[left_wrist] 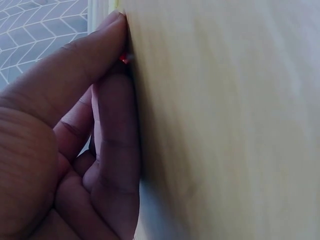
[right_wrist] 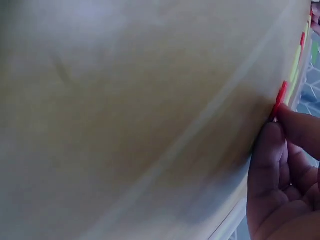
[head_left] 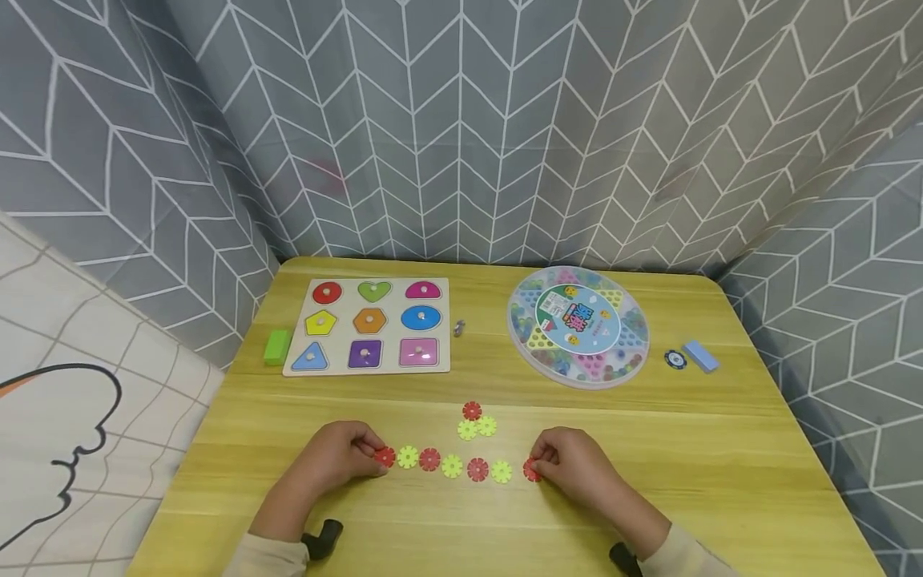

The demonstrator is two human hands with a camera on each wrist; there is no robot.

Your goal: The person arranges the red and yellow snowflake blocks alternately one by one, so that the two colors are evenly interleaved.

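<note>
Head view, lower centre: pinching a red snowflake disc (head_left: 388, 457) with left hand (head_left: 344, 455), another red disc (head_left: 530, 470) with right hand (head_left: 577, 466); perhaps risking skewing the disc row (head_left: 452, 466) by nudging sideways.

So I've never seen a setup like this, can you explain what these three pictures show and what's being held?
There's no machine here, just a person's bare left hand and right hand. The wide picture comes from a camera on the head, looking down at the table. The other two come from cameras on the left and right wrists, showing each hand up close.

The left hand pinches a red disc at one end of a red and yellow row. The right hand pinches another red disc at the other end, slightly apart from its neighbour. Three loose discs lie just beyond.

Farther back are a shape board, a round case, a green block, a blue block and a chip.
</note>
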